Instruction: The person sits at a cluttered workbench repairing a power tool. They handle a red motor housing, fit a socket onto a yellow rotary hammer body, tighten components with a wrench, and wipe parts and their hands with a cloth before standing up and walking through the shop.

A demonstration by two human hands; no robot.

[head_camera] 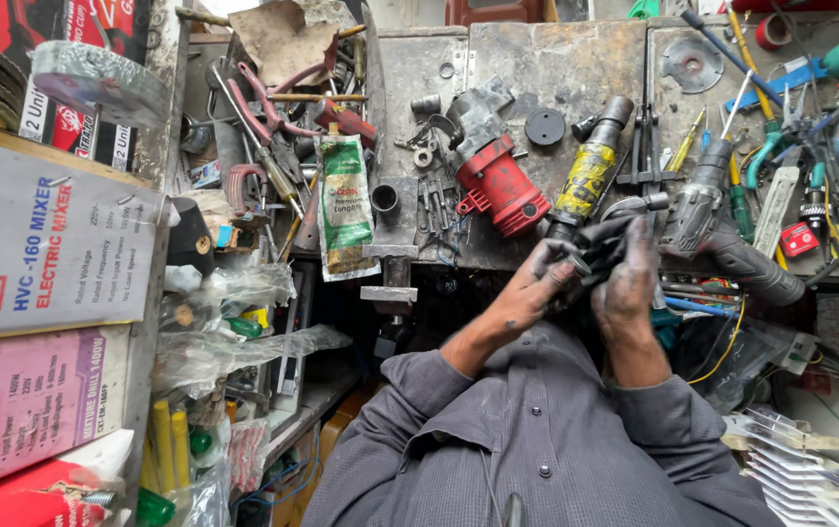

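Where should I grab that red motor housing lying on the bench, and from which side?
Probably across the ribbed red body of the red motor housing, from above: it lies on its side, tilted, with its flanks exposed. The grey metal head at its upper end is crowded by loose parts, so avoid that end.

One head-worn camera looks steeply down from above the person's chest, close to the grease-blackened hands, facing forward across the cluttered grey metal workbench (556,59) and boxed shelves at left.

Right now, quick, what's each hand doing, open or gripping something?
Left hand: closed on the small dark metal part.
Right hand: fingers curled over the same part, gripping it.
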